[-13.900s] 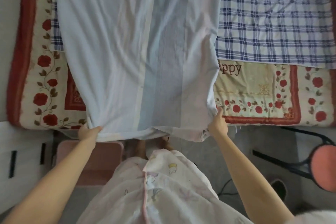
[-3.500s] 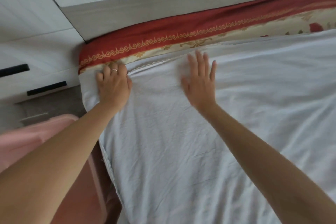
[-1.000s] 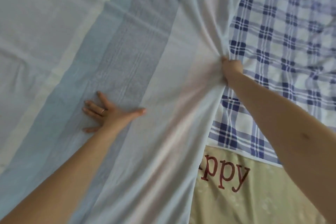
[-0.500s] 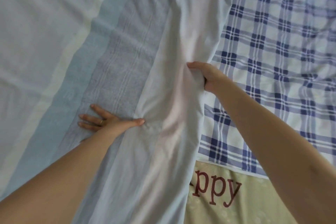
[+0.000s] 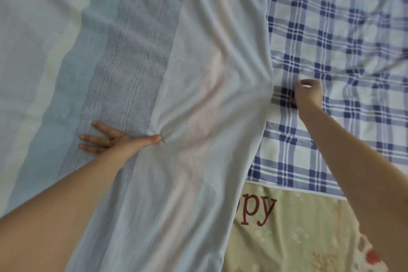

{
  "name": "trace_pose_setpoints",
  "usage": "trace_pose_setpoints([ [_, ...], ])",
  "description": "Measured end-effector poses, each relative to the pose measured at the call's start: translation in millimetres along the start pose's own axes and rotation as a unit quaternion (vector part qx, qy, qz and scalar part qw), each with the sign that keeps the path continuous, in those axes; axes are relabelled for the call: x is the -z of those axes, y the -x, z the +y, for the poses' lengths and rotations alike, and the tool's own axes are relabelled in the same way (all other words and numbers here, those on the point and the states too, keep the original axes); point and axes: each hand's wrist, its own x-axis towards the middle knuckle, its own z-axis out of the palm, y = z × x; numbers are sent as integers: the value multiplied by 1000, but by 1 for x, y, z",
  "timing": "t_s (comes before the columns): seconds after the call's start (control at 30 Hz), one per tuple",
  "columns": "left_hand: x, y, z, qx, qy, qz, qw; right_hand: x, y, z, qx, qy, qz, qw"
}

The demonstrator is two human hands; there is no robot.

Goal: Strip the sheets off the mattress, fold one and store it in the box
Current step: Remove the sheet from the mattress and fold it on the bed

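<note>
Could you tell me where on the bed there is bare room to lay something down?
Free: the checked sheet beyond the right hand, and the cream quilt between the edge of the pale sheet and the right forearm. The pale sheet left of the left hand is also open. Crowded: the wrinkled strip between the two hands.

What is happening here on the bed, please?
A person is handling a pale striped sheet spread over a blue plaid sheet and a floral quilt. The left hand presses flat on the pale sheet. The right hand, fingers curled, is just beside that sheet's edge, above the plaid one; whether it grips anything is unclear.
</note>
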Motion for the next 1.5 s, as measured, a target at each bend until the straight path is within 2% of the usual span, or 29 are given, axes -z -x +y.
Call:
trace_pose_setpoints([
  [0.1,1,2,1,-1,14,14,1000,-17,56,21,-10,6,-128,992],
  [0.17,-2,4,0,-10,27,37,999,-30,97,39,-39,5,-173,984],
  [0.23,-5,5,-1,-22,51,68,996,-35,120,50,-16,46,-155,987],
  [0.4,-12,1,-5,-33,58,100,993,-21,103,59,33,77,-35,996],
  [0.5,-11,-4,-9,-39,35,92,994,-22,107,63,7,16,-28,999],
  [0.6,-13,-9,-11,-48,19,83,995,-25,130,68,-3,-6,-53,999],
  [0.73,-20,-6,-23,-75,25,107,991,-11,180,107,-68,-74,-156,983],
  [0.83,-13,-4,-37,-142,-5,67,988,10,215,140,-77,-40,-282,955],
  [0.9,-10,-3,-56,-233,-58,40,970,25,232,162,-80,22,-380,921],
  [0.97,-18,4,-95,-346,-134,79,925,34,251,191,-85,59,-444,890],
  [1.03,-42,30,-154,-408,-195,143,880,40,272,224,-95,29,-422,901],
  [1.1,-77,70,-207,-424,-248,168,855,47,285,247,-95,-31,-320,942],
  [1.13,-99,98,-231,-440,-276,142,843,54,287,261,-81,-43,-274,957],
  [1.2,-143,154,-273,-514,-330,54,790,68,293,284,-66,-69,-240,966],
  [1.3,-182,226,-330,-624,-369,-133,676,85,315,305,-120,-165,-275,940],
  [1.33,-186,241,-344,-641,-370,-192,644,90,321,311,-133,-174,-296,930],
  [1.37,-188,250,-354,-643,-360,-252,627,94,327,316,-131,-157,-326,923],
  [1.43,-177,257,-366,-624,-315,-342,627,100,339,324,-123,-120,-393,904],
  [1.5,-152,250,-375,-598,-249,-365,669,93,359,330,-123,-110,-456,874],
])
